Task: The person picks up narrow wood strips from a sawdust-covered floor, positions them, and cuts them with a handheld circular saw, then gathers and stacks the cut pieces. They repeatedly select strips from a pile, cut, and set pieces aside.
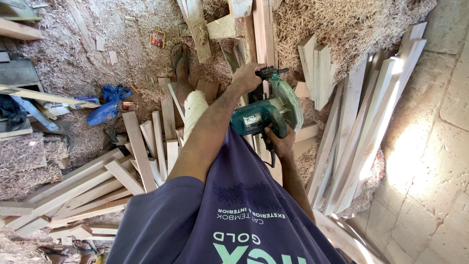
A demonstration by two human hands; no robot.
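A green circular saw [268, 111] sits over a long wooden plank [264, 29] that runs away from me. My right hand [281, 142] grips the saw's rear handle from below. My left hand [246, 78] reaches forward and presses on the plank beside the saw's front black knob [271, 73]. The saw's round blade guard [288, 100] faces right. My foot in a sandal [181, 61] stands on the sawdust to the left of the plank.
Sawdust and shavings cover the floor. Several cut boards [146, 142] lie in a pile at left, and long planks [366, 127] lean at right beside a stone-tiled floor [439, 146]. A blue cloth [107, 102] lies at left. Short wood blocks [315, 68] stand right of the saw.
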